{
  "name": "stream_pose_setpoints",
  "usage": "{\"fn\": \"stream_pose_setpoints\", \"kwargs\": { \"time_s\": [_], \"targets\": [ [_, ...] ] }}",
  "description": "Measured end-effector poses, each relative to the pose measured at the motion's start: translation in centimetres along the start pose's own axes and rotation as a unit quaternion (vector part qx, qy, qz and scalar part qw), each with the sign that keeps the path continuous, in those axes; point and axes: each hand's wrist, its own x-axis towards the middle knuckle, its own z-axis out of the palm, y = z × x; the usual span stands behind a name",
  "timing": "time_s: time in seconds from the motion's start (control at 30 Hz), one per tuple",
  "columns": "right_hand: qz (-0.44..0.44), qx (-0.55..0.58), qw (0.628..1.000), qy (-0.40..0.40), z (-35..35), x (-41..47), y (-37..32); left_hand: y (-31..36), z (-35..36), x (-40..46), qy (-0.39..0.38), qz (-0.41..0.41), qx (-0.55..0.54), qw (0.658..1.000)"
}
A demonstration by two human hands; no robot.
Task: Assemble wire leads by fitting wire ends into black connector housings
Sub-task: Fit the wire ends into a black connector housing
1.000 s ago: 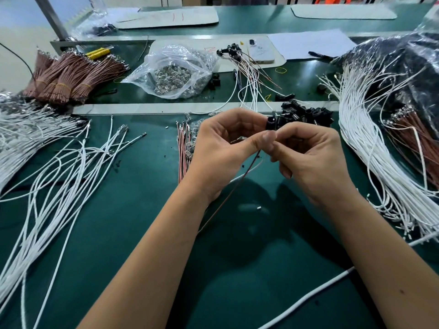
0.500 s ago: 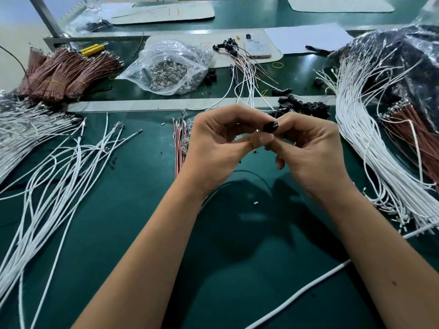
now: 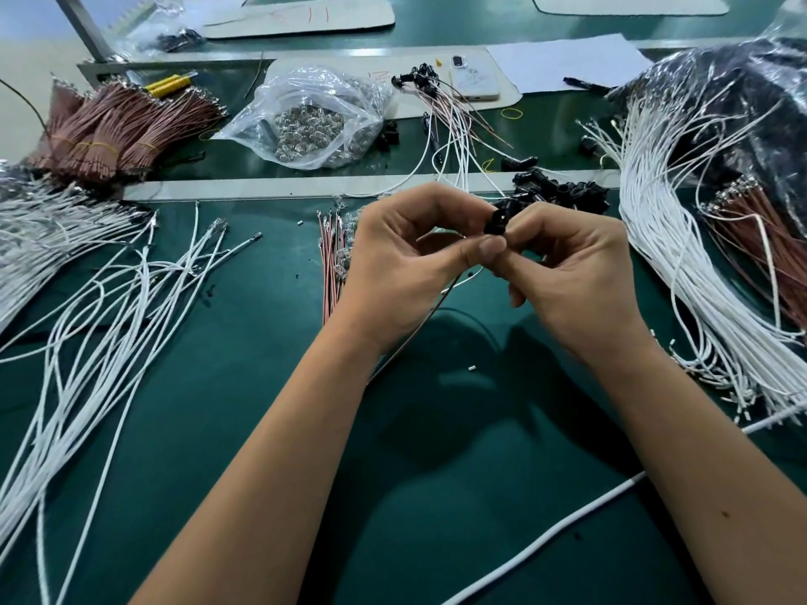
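Note:
A small black connector housing (image 3: 498, 220) is held above the green mat, between both hands at the middle of the view. My right hand (image 3: 576, 277) pinches it with curled fingers. My left hand (image 3: 406, 259) has its thumb pressed against the housing's underside and holds a thin reddish wire (image 3: 419, 325) that trails down and left under my wrist. A white wire end (image 3: 463, 279) shows below the hands. A heap of loose black housings (image 3: 563, 192) lies just behind my right hand.
White wires spread at the left (image 3: 96, 299) and in a thick bundle at the right (image 3: 672, 255). Brown wire bundles (image 3: 113, 124), a clear bag of metal parts (image 3: 314, 124), finished leads (image 3: 445, 120) and a phone (image 3: 474, 80) lie at the back. Pink wires (image 3: 329, 264) lie beside my left hand.
The housing has turned in my fingers so its open face shows. The reddish wire hangs below my left wrist again. Both hands stay together at the same spot.

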Motion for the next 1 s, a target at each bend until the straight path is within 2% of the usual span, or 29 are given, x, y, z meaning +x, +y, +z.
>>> {"fn": "stream_pose_setpoints", "kwargs": {
  "time_s": [0.5,0.73,1.0],
  "targets": [
    [0.009,0.013,1.0,-0.016,-0.15,0.24,0.32,0.04,0.1,-0.18,-0.03,0.04,-0.044,0.998],
    [-0.04,-0.008,0.999,-0.017,-0.05,0.16,-0.25,-0.05,0.0,0.01,-0.022,0.041,-0.029,0.998],
    [-0.018,-0.001,1.0,-0.004,0.11,0.14,0.24,-0.03,0.16,-0.06,-0.012,0.05,-0.03,0.998]
  ]
}}
